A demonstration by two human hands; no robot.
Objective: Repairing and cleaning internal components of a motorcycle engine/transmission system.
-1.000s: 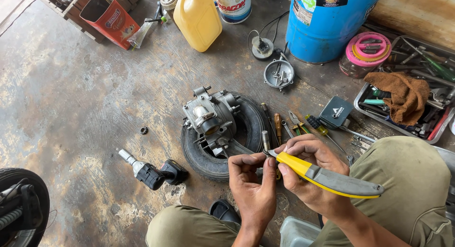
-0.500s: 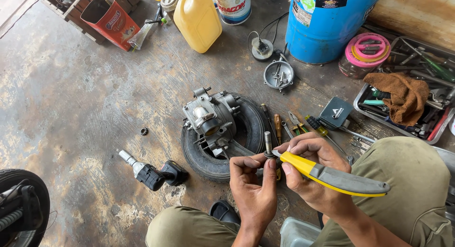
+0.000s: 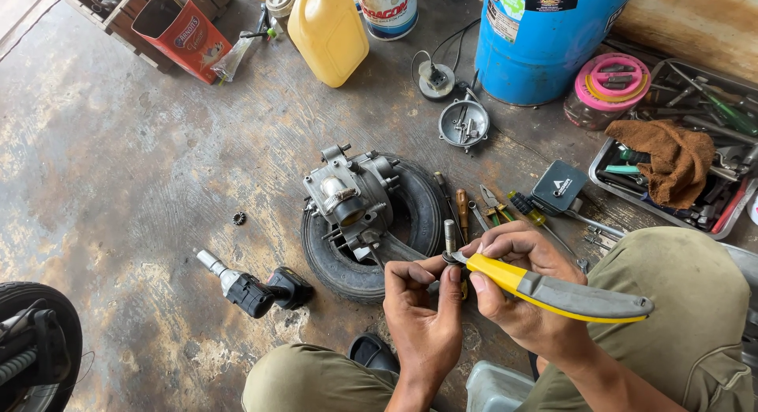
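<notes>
While the right hand (image 3: 517, 282) is clenched around the yellow-and-grey handles of a pair of pliers (image 3: 553, 289), the left hand (image 3: 422, 313) pinches a small metal part (image 3: 450, 258) between thumb and fingertips right at the pliers' nose, just above the person's knees. Just beyond the hands, a grey engine part (image 3: 347, 199) rests on a small black tyre (image 3: 418, 214) on the stained concrete floor (image 3: 142, 167), with screwdrivers (image 3: 462, 210) lying just right of the tyre. A black impact driver (image 3: 253, 289) lies to the left, and a tool tray (image 3: 608, 183) with a brown rag (image 3: 663, 155) sits to the right.
</notes>
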